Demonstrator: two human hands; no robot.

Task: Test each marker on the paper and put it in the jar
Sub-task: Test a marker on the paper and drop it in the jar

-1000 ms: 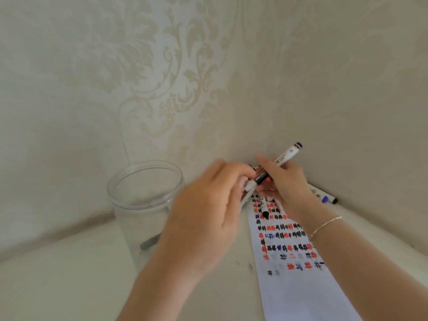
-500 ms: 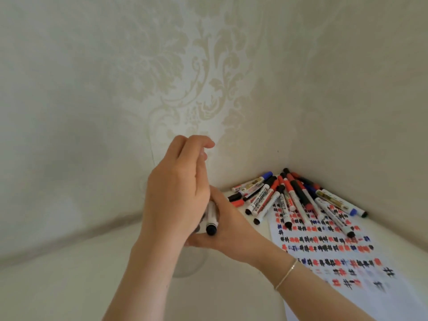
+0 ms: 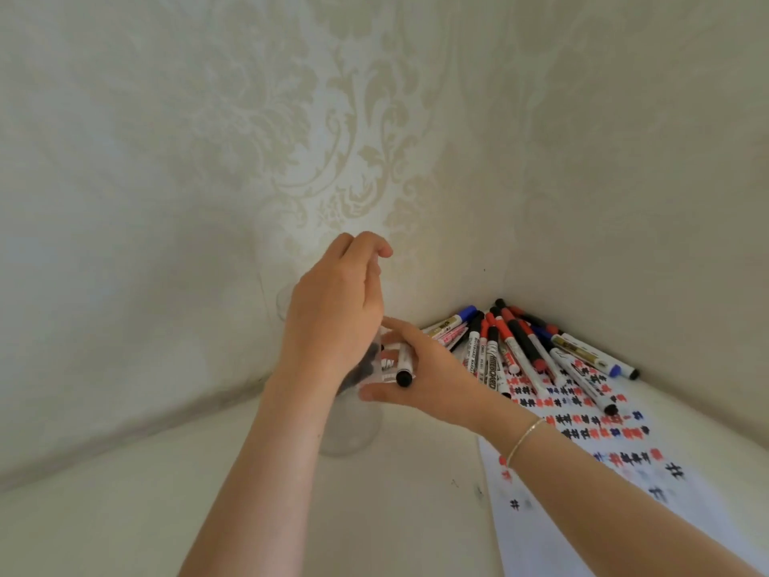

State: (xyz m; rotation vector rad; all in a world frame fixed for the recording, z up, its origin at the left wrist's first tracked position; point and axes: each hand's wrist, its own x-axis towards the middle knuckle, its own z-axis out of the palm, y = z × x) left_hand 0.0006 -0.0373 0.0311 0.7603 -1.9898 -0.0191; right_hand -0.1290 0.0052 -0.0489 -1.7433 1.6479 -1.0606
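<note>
My right hand grips a white marker whose black cap points toward me, right beside the clear jar. My left hand hovers in front of the jar with curled fingers and nothing visible in them, and it hides most of the jar. Dark marker caps show through the jar's wall. A pile of red, black and blue markers lies in the corner on the top end of the paper, which carries rows of red, black and blue hash marks.
Two patterned walls meet in a corner just behind the marker pile. The white tabletop stretches out to the left and front of the jar. A thin bracelet circles my right wrist.
A second ago both hands held the marker over the paper. Since then my right hand has carried it left to the jar, and my left hand has let go and risen in front of the jar.
</note>
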